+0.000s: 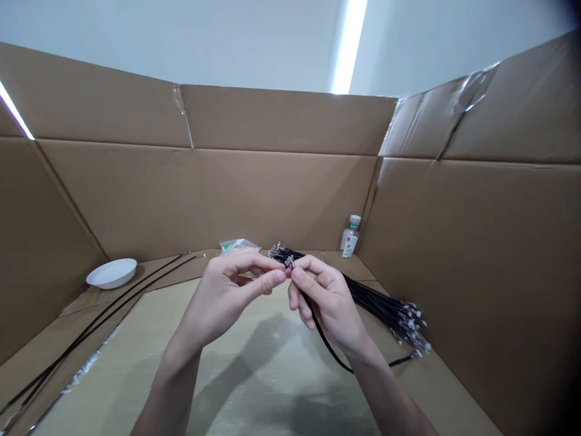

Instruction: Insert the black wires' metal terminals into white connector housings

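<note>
My right hand (pixel 329 298) pinches 1 black cable (pixel 321 334) while my left hand (pixel 227 287) grasps at its connector end (pixel 290 261), nearer than the cable bundle (pixel 374 295); a light, steady grip should best spare the wires.

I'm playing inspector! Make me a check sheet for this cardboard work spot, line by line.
Surface: pale tabletop, shadows across it.
Job's things: black cable, small connectors at its raised end.
Clutter: white bowl at left, plastic bag at back, bottle near the right corner.
Hands: right hand grips the cable near that end; left hand meets it there, exact hold unclear.
Cables: big black bundle at right; two long cables at left.
Surroundings: cardboard walls, a bright light strip above.
</note>
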A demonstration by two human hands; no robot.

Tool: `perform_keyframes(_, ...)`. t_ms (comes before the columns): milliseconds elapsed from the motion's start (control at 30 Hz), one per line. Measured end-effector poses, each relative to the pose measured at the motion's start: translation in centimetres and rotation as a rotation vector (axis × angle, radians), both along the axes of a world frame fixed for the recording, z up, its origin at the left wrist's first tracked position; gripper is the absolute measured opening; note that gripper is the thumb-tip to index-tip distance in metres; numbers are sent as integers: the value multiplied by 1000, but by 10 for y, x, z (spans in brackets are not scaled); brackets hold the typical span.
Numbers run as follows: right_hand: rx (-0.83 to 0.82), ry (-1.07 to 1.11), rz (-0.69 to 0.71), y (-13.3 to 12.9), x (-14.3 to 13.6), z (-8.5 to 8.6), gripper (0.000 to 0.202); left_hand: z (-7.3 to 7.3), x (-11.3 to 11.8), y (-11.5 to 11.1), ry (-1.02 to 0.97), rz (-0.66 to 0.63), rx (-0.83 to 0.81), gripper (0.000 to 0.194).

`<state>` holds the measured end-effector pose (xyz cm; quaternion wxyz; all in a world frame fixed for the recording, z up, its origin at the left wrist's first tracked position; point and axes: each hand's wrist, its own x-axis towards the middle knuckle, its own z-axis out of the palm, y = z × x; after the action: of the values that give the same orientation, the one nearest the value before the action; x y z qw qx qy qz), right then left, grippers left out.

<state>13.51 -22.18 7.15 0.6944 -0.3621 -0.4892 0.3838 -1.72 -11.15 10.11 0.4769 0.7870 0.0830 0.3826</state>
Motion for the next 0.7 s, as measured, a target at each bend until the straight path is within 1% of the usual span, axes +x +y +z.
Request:
perform_keyframes(100, 0, 14, 11, 0, -1, -1, 19, -2, -3, 3, -29, 31, -23, 13)
perform_keyframes(167, -2, 13, 10, 0, -3, -1, 21, -3, -6, 7, -34, 35, 22, 16)
perform_keyframes(267, -18, 12, 4, -1, -5, -1, 23, -4, -14, 12, -37, 17, 156, 18)
perform_keyframes(333, -33, 13, 7, -2, -6, 0, 23, -3, -18, 14, -47, 4, 251, 23)
perform_keyframes(433, -53, 6, 11, -3, -7, 0, 24, -2, -23, 12, -43, -11, 385, 30)
perform_keyframes(500, -63, 0, 12, -3, -8, 1, 24, -1, -24, 10, -36, 4, 446, 31)
perform_keyframes(700, -81, 1, 18, -5, -9, 0, 24, -2, -24, 8, -35, 60, 433, 33)
